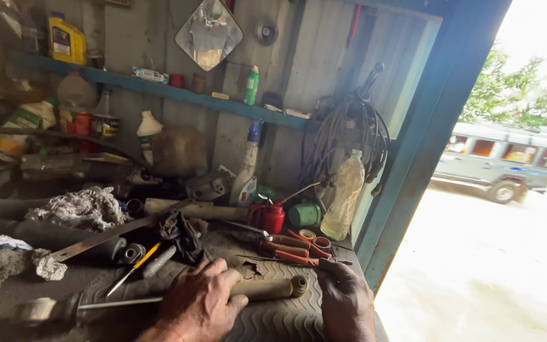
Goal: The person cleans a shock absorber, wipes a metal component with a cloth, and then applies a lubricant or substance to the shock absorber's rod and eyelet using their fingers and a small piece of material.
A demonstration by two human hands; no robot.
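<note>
My left hand (199, 303) is closed around a long dusty cylinder, a shock absorber (267, 289), which lies across a ribbed rubber mat (273, 320) on the workbench. Its thin rod (118, 304) runs left to a round end mount (36, 311). My right hand (344, 297) rests on the mat just right of the cylinder's eye end (298, 285), fingers curled near the tip of orange-handled shears (286, 250). Whether it grips anything is hidden.
A red oil can (272, 217), green tape roll (304, 215), clear plastic bottle (343, 196), yellow-handled screwdriver (135, 266), rags (80, 209) and pipes crowd the bench. A shelf (159, 88) holds bottles. Coiled hoses (349, 133) hang by the blue doorframe (413, 158); a van (501, 158) stands outside.
</note>
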